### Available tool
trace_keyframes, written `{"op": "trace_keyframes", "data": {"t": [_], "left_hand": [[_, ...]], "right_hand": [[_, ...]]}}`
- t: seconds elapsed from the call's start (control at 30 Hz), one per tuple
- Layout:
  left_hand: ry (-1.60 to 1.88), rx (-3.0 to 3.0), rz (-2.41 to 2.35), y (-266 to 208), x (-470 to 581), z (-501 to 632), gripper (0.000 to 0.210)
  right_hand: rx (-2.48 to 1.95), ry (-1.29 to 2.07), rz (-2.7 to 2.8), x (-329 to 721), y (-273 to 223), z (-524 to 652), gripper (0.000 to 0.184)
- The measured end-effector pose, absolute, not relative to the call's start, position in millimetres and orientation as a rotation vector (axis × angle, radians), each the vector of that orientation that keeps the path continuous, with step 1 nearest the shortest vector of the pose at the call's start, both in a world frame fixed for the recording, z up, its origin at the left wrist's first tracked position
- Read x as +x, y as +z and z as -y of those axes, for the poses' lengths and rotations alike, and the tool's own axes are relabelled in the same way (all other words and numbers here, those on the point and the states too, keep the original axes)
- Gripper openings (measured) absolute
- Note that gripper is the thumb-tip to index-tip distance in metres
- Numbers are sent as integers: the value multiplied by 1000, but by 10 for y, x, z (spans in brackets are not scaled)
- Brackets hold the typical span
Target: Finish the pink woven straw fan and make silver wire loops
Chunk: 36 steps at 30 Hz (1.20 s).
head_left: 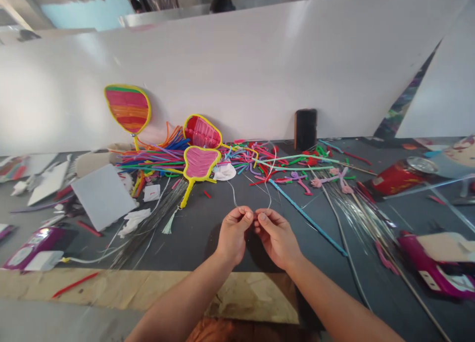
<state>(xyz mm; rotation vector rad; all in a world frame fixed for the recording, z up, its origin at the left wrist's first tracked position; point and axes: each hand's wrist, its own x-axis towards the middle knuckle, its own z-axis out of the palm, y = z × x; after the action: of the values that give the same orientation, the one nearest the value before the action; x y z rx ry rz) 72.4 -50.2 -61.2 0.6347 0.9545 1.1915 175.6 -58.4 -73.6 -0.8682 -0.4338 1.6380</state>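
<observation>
My left hand (236,232) and my right hand (276,234) meet over the dark table, thumbs and fingers pinched closed. Between them they hold a thin pale wire (269,196), one end in each hand, its length arching up and away in a loop. The exact spot where the ends meet is hidden by my fingertips. Just beyond my hands lies a small pink fan (201,163) edged in yellow, with a pale tassel (168,224) at its handle. To the right of my hands runs a blue fuzzy stem (308,216).
A striped fan (128,109) and a red-pink fan (203,132) lean against the white partition (237,70), near piled colourful pipe cleaners (152,159). A black phone (306,129) stands behind. Bundled wires (148,228), a red can (404,176) and purple glue guns (434,268) lie to the sides.
</observation>
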Motion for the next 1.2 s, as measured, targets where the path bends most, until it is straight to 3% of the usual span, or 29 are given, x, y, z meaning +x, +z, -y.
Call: {"op": "trace_keyframes", "data": {"t": [0.53, 1.2], "left_hand": [[1279, 1135, -1227, -786, 687, 504, 6], [1244, 683, -1067, -734, 708, 495, 23]], "right_hand": [[-893, 1646, 407, 1758, -800, 615, 20], [-907, 1599, 534, 1740, -863, 589, 18]]}}
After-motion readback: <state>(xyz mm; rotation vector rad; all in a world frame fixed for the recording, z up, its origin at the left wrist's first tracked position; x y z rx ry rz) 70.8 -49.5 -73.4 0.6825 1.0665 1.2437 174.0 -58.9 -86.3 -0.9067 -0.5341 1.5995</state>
